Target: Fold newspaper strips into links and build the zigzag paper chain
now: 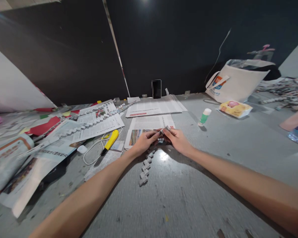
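Close together at the middle of the table, my left hand (144,142) and my right hand (178,140) pinch a small folded strip of newsprint (164,130) between thumbs and fingers. Both hands are closed, and part of the strip is hidden by the fingers. Just below them a short zigzag chain of folded paper (145,168) lies on the grey table; its upper end runs up towards my left hand, and I cannot tell whether it joins the strip. Behind the hands lies a newspaper sheet (152,123) with a coloured picture.
Left are a yellow-handled cutter (111,141), a white cable (85,159), a long paper chain (85,125) and scattered newspapers (48,150). A glue stick (205,117), a tissue pack (235,109) and a white bag (238,81) stand right. A phone (157,89) leans on the dark wall.
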`<state>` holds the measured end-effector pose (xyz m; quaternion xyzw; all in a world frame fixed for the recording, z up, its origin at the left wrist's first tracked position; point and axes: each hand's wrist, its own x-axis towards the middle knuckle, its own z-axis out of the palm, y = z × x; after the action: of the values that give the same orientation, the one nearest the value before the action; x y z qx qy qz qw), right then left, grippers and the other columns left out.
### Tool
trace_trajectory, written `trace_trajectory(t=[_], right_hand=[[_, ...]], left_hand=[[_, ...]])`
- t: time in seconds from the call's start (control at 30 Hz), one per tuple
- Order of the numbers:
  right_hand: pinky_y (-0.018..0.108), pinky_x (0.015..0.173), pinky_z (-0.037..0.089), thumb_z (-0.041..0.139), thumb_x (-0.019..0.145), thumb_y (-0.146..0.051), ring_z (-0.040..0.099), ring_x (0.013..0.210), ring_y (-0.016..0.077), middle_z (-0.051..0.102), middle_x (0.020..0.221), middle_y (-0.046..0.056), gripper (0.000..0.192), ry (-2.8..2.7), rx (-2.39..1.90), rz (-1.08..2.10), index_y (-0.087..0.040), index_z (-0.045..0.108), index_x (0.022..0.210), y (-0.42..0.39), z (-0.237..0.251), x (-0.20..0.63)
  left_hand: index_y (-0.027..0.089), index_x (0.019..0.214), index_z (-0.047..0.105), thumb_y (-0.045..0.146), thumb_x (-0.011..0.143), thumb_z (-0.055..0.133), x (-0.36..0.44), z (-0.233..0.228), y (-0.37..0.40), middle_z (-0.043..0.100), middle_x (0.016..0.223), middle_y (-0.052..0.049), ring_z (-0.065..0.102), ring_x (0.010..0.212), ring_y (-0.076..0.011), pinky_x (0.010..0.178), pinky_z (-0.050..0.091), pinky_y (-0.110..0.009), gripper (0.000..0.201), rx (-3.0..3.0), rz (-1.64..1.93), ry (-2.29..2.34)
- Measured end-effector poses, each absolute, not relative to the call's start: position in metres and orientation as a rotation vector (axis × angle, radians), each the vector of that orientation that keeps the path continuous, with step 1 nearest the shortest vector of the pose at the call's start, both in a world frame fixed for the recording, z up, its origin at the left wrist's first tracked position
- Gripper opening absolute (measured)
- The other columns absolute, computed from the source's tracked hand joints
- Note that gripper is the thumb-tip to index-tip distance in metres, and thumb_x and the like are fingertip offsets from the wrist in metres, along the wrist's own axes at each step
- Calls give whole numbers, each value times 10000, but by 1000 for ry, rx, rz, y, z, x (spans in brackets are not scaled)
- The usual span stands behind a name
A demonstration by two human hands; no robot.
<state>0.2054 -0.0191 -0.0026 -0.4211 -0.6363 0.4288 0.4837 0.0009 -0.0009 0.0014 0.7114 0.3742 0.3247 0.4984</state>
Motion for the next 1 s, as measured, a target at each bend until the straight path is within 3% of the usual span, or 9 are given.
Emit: trace_trajectory(t=[0.13, 0.33, 0.6, 0.77, 0.9, 1.0], right_hand=[[301, 611, 384, 550, 933, -794, 344, 574, 125, 402, 595, -25, 666, -1571, -1031, 1008, -221, 459, 605, -22, 0, 204], [302, 586, 343, 539, 949, -783, 382, 580, 141, 431, 587, -17, 660, -1476, -1081, 939, -227, 472, 599, -23, 0, 205], [306, 545, 333, 636, 919, -737, 389, 568, 144, 457, 597, -4, 611, -1147, -1049, 893, -228, 538, 595, -14, -5, 209], [277, 467, 264, 762, 822, -716, 348, 526, 118, 430, 575, -40, 515, -1308, -1045, 1084, -210, 688, 771, -20, -1, 207], [281, 450, 221, 808, 776, -697, 315, 506, 110, 391, 515, -36, 593, -1477, -1115, 1114, -219, 530, 563, -21, -1, 207], [286, 462, 249, 789, 798, -699, 322, 513, 114, 396, 527, -28, 612, -1312, -1142, 1053, -224, 495, 547, -18, -4, 207]], left_hand=[[169, 785, 590, 735, 961, 532, 2, 3, -4, 490, 644, 19, 390, 546, -95, 528, 275, -256, 596, 1715, 729, 938], [187, 746, 519, 758, 969, 481, 3, 3, -3, 459, 603, 34, 372, 521, -95, 537, 285, -256, 614, 1765, 698, 964], [202, 744, 486, 718, 998, 423, 3, 1, -3, 477, 602, 30, 406, 543, -113, 563, 326, -259, 579, 1821, 718, 1023], [202, 733, 497, 658, 1036, 389, 3, 3, -6, 500, 603, 24, 430, 558, -122, 588, 331, -270, 559, 1952, 717, 1021], [200, 703, 488, 606, 1047, 403, 4, 5, -7, 507, 619, 15, 443, 594, -130, 617, 320, -281, 539, 2065, 716, 997], [202, 692, 473, 610, 1050, 390, 6, 7, -7, 479, 608, 17, 425, 601, -132, 621, 311, -283, 549, 2059, 738, 997]])
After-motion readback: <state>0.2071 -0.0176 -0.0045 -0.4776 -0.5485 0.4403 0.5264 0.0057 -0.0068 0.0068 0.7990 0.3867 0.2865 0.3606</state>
